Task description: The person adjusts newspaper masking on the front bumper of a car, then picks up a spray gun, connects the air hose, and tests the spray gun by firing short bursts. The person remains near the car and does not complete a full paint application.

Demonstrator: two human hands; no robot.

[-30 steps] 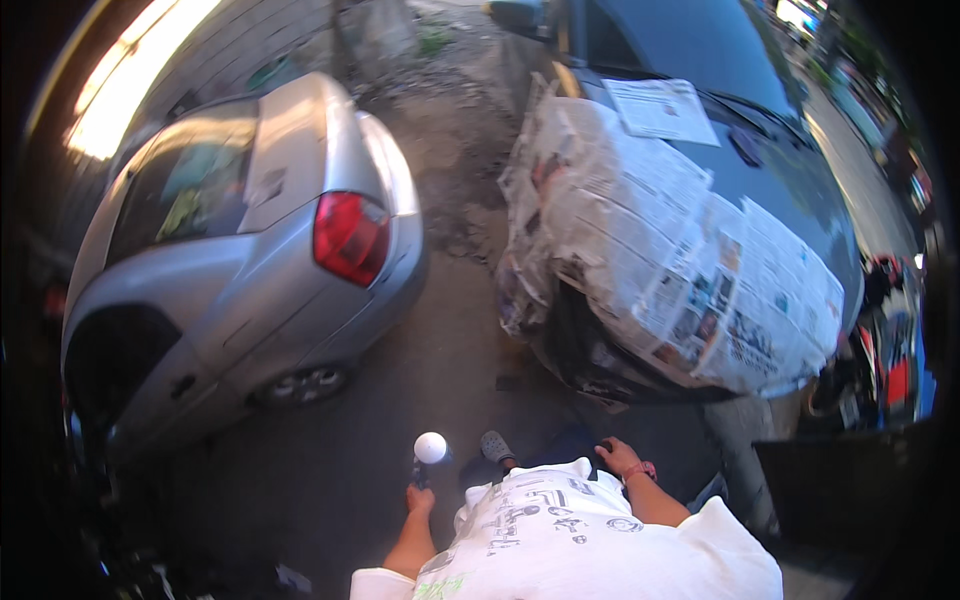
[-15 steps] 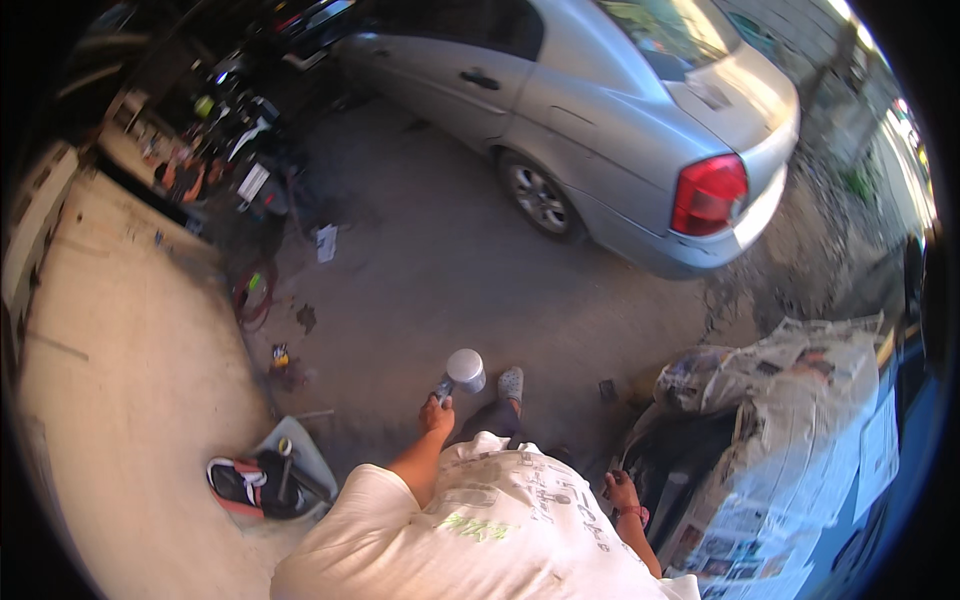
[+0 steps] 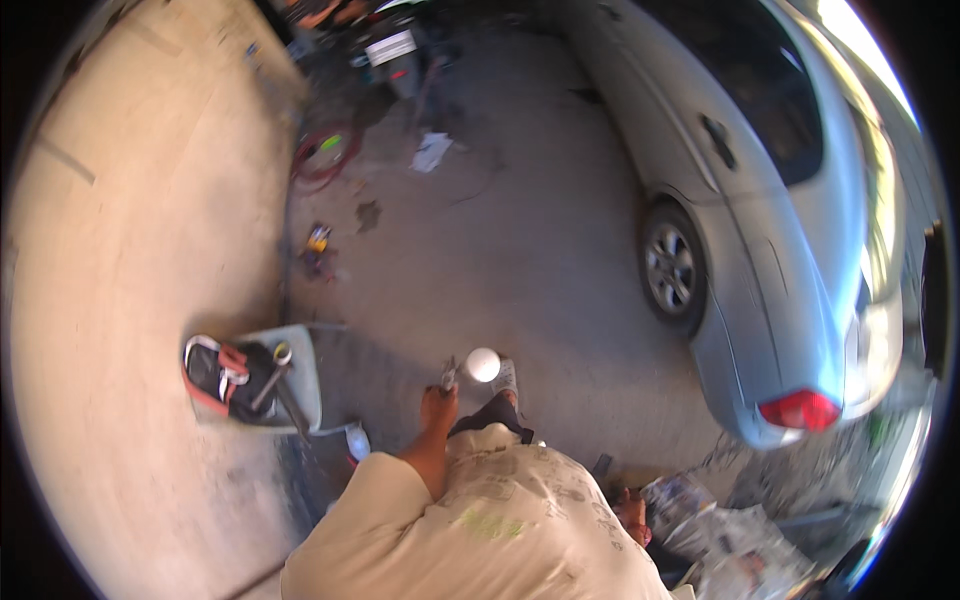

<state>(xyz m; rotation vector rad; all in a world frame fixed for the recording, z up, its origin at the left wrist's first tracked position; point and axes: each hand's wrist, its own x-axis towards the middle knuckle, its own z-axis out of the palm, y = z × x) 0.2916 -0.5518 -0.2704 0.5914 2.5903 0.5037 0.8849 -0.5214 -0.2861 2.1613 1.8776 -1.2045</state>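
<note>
My left hand (image 3: 438, 408) is wrapped round the grip of a paint spray gun (image 3: 452, 372). A round white-topped cup (image 3: 483, 365) sits on the gun, just to the right of my fingers. Below it my shoe (image 3: 506, 376) shows on the concrete. At the lower right, my right hand (image 3: 632, 514) hangs low beside crumpled newspaper sheeting (image 3: 685, 498). Its fingers are blurred and partly hidden, so what they do is unclear.
A plastic chair (image 3: 308, 380) bearing a black and red bag (image 3: 225, 375) stands by the pale wall at left. A silver car (image 3: 745, 250) is parked on the right. A red hose (image 3: 325, 165), papers (image 3: 432, 152) and a motorbike (image 3: 400, 70) are farther off.
My view has turned left: the car has shifted right, and the chair shows more fully. The newspaper sheeting has mostly left the picture. The spray gun stays in my left hand.
</note>
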